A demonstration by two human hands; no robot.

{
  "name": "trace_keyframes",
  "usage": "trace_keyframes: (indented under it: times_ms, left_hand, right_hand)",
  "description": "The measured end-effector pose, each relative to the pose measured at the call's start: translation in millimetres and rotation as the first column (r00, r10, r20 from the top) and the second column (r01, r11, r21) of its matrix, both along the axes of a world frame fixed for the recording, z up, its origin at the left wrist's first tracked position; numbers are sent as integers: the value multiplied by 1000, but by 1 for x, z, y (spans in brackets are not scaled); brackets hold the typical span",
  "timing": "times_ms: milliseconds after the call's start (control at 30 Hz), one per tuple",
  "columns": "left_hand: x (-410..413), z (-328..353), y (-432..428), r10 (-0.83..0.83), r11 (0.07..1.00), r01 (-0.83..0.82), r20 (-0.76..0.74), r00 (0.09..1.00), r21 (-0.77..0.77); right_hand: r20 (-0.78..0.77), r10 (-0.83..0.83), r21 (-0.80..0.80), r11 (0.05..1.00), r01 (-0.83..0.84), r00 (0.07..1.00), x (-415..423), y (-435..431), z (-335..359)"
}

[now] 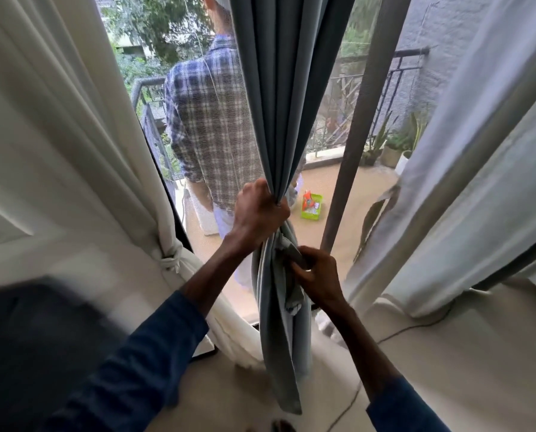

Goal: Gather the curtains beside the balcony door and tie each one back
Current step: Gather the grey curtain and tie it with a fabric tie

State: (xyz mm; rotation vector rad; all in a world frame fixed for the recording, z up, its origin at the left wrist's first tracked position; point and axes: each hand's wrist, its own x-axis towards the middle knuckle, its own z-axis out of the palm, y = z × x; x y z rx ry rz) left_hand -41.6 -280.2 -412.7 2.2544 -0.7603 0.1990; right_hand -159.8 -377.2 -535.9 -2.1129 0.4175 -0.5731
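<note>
A grey-blue curtain (279,88) hangs in the middle of the balcony doorway, gathered into a narrow bundle. My left hand (259,213) grips the bundle tightly at its waist. Just below, my right hand (318,275) pinches a loose fold or strip of the same grey fabric (288,247) against the bundle. The curtain's tail (284,363) hangs down to the floor. At the left, a cream curtain (58,126) is bunched and held by a white knotted tie (171,260). A pale curtain (478,157) hangs loose at the right.
Behind the mesh screen a person in a checked shirt (210,120) stands on the balcony with their back to me. A green tray (312,207) lies on the balcony floor, potted plants (394,145) at the right. A dark door post (354,135) stands right of the curtain.
</note>
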Motion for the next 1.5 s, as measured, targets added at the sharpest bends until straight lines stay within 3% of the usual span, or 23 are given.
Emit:
trace_keyframes:
  times_ms: [167, 367, 567, 933, 1167, 1300, 1433, 1500]
  left_hand:
    - [3, 3, 2, 19, 997, -20, 5, 1000, 74]
    - [1, 16, 0, 53, 939, -83, 99, 994, 334]
    - [3, 28, 6, 17, 856, -47, 64, 998, 515]
    - [3, 36, 27, -16, 780, 53, -64, 998, 624]
    - [0, 31, 28, -16, 818, 99, -150, 989, 567]
    - [5, 22, 29, -16, 844, 63, -93, 996, 533]
    - [11, 18, 36, -24, 864, 24, -6, 1000, 503]
    - [17, 14, 41, -55, 899, 75, -59, 997, 431]
  right_hand:
    - [-75, 65, -9, 998, -66, 995, -24, 21, 5]
    - [-132, 224, -391, 883, -259, 966, -15, 69, 11]
    - [-47, 213, -331, 918, -217, 976, 9, 91, 23]
    - [-70, 292, -477, 830, -289, 954, 18, 140, 25]
    - [-46, 223, -368, 902, -224, 974, 12, 138, 29]
    - [-28, 208, -17, 978, -208, 978, 4, 124, 28]
    - [-134, 407, 179, 907, -382, 904, -25, 80, 12]
    - [-197, 430, 264, 889, -375, 881, -44, 41, -1]
